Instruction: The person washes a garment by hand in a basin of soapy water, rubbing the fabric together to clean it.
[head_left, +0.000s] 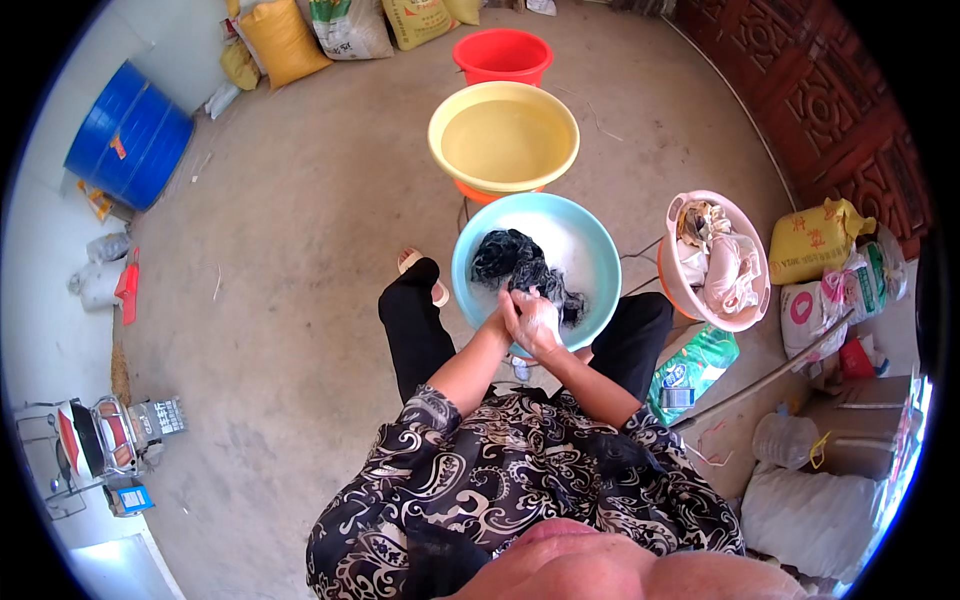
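A light blue plastic basin (611, 259) of sudsy water stands between my knees. Dark wet cloth (517, 259) lies bunched in the suds. My left hand (514, 311) and my right hand (538, 324) press together at the near side of the basin, with the cloth bunched against their far side; suds coat the knuckles of the hand at the right. Which hand is which is hard to tell where they overlap, but both grip the cloth. Beyond stands a yellow basin (437, 146) of water. To the right, a pink basin (759, 262) holds light-coloured clothes (727, 270).
A red tub (502, 54) stands beyond the yellow basin. On the left are a blue drum (129, 135) and a red dustpan (128, 289). Full sacks (281, 41) line the far wall. A green package (694, 371) and a long stick (765, 375) lie at the right.
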